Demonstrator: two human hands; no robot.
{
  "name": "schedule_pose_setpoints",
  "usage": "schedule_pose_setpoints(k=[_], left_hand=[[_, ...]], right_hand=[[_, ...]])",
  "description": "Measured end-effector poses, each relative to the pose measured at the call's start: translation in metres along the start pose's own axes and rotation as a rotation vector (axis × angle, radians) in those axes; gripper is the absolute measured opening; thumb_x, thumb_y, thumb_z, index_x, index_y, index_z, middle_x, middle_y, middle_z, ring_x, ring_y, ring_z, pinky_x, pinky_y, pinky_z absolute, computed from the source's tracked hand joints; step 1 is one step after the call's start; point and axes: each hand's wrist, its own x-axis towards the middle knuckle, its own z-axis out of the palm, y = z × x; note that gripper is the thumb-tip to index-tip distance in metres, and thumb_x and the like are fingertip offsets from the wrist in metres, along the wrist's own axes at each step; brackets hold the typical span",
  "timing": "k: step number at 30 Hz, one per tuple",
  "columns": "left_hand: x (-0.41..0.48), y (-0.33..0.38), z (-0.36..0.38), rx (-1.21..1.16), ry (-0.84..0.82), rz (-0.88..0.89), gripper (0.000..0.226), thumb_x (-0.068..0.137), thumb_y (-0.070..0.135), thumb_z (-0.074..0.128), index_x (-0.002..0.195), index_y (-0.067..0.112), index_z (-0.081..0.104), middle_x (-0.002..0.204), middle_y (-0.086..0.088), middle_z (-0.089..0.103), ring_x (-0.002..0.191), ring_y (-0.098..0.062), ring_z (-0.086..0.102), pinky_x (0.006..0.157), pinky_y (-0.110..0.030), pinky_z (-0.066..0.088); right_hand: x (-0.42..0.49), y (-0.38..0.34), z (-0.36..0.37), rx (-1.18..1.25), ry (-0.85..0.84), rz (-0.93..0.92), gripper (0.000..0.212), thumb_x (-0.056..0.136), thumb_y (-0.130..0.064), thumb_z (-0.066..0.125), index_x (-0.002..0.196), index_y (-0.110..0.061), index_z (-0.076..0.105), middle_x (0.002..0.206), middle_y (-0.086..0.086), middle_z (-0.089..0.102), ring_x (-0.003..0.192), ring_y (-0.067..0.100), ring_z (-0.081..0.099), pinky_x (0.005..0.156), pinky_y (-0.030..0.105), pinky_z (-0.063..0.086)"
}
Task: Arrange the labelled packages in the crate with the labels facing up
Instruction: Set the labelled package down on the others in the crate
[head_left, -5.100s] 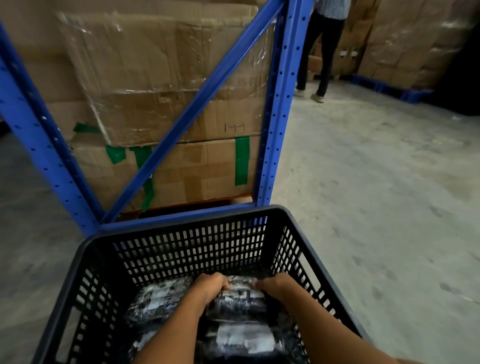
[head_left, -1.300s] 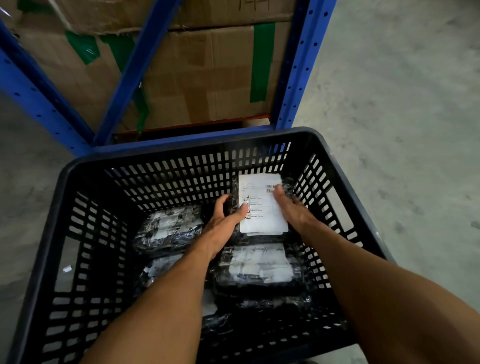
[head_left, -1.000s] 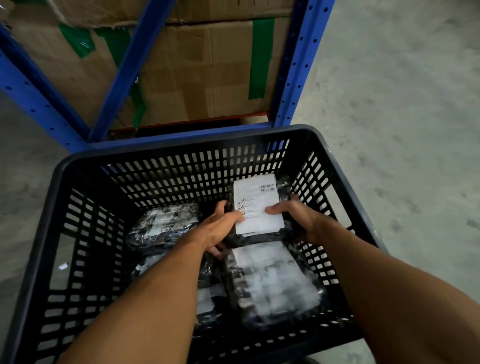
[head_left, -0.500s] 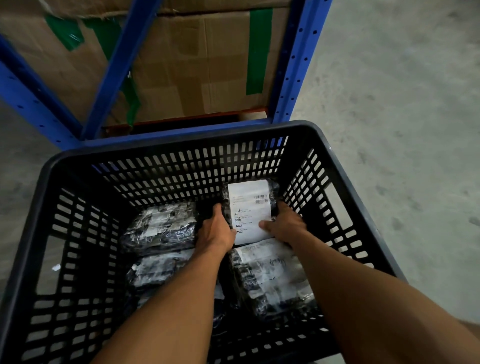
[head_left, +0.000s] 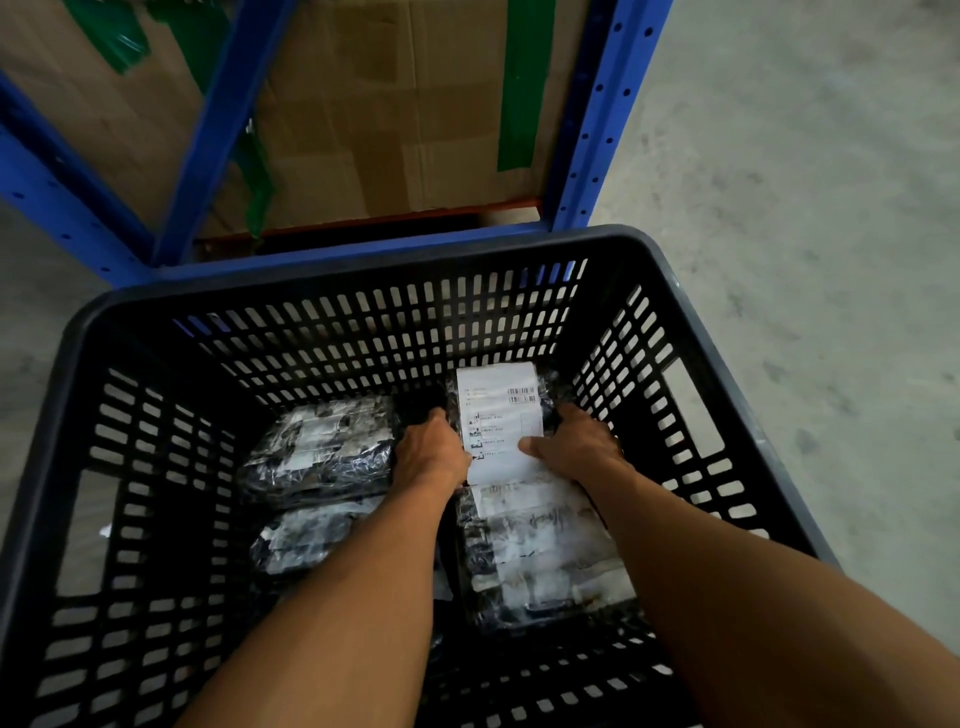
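Reaching down into the black slotted crate (head_left: 691, 364), both bare hands grip one labelled package (head_left: 501, 415) at the far right corner of the crate floor. The left hand (head_left: 431, 457) curls around the package's left edge, fingers wrapped under and out of sight, while the right hand (head_left: 576, 447) closes on its right edge with the thumb (head_left: 530, 445) pressed onto the white label. That label faces up, with a barcode near its far right corner. Just on the near side of it lies a second package (head_left: 540, 551) in shiny wrap, label also up, touching the held one. To the left sit two more wrapped packages, one far (head_left: 322, 447) and one near (head_left: 301, 540), the near one partly hidden by the left forearm; their labels are pale patches under crinkled plastic. Beyond the crate's far wall stands a blue metal rack (head_left: 587, 119) holding cardboard boxes (head_left: 389, 119) marked with green tape (head_left: 519, 83). Grey concrete floor (head_left: 810, 208) spreads to the right
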Motion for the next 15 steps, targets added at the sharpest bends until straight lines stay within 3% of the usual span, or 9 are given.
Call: schedule_pose_setpoints(k=[7,11,13,15], left_hand=[[-0.011,0.004,0.001,0.147,-0.013,0.021,0.036,0.1,0.006,0.053,0.136,0.008,0.05,0.127,-0.014,0.064,0.113,-0.031,0.064,0.097,-0.041,0.054],[-0.025,0.01,-0.004,0.172,-0.131,-0.025,0.067,0.1,0.005,0.049,0.159,0.005,0.017,0.151,-0.019,0.046,0.135,-0.036,0.048,0.111,-0.043,0.043],[-0.034,0.013,-0.01,0.16,-0.209,0.011,0.058,0.1,0.012,0.05,0.155,0.004,0.033,0.151,-0.018,0.047,0.133,-0.035,0.051,0.11,-0.042,0.043],[-0.045,0.016,-0.017,0.128,-0.257,0.046,0.043,0.101,0.019,0.051,0.142,0.007,0.054,0.142,-0.015,0.056,0.124,-0.032,0.058,0.104,-0.042,0.049]], right_hand=[[-0.008,-0.001,0.003,-0.001,0.02,-0.003,0.063,0.083,-0.045,0.07,0.137,-0.025,0.044,0.126,0.014,0.059,0.113,0.034,0.058,0.094,0.044,0.052],[-0.016,0.0,0.003,-0.093,-0.045,0.006,0.058,0.09,-0.049,0.058,0.133,-0.012,0.048,0.123,0.014,0.06,0.109,0.031,0.06,0.088,0.037,0.051],[-0.023,0.0,0.0,-0.132,-0.075,0.018,0.057,0.092,-0.051,0.053,0.129,-0.007,0.053,0.115,0.013,0.062,0.099,0.027,0.062,0.076,0.032,0.049],[-0.03,0.001,-0.004,-0.149,-0.118,0.014,0.059,0.094,-0.054,0.047,0.13,-0.008,0.054,0.122,0.013,0.061,0.102,0.026,0.06,0.085,0.033,0.048]])
